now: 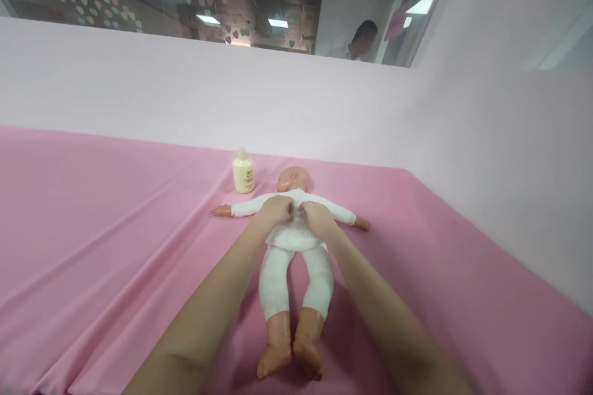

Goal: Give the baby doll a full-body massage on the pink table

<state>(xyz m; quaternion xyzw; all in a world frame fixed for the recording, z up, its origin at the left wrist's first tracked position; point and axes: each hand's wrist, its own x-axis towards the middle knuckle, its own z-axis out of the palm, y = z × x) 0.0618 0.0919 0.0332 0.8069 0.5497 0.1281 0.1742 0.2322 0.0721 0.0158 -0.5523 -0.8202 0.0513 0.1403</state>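
Observation:
A baby doll (296, 180) lies on its back, arms stretched out to both sides, its head turned to the left and its bare feet towards me. It wears a white long-sleeved top (294, 238) and white trousers (274, 281). Over the chest, my left hand (277, 208) is closed, fingertips at the front middle of the top. Facing it, a small gap away, my right hand (317, 216) is also closed on the front of the top. The exact bit of cloth or fastening between my fingertips is too small to make out.
A pale yellow bottle (243, 174) stands upright beyond the doll's outstretched arm on the left. Pink cloth (139, 228) with folds at the left covers the table. White walls (208, 92) rise behind and at the right. Through a window, a person's head (364, 40) shows.

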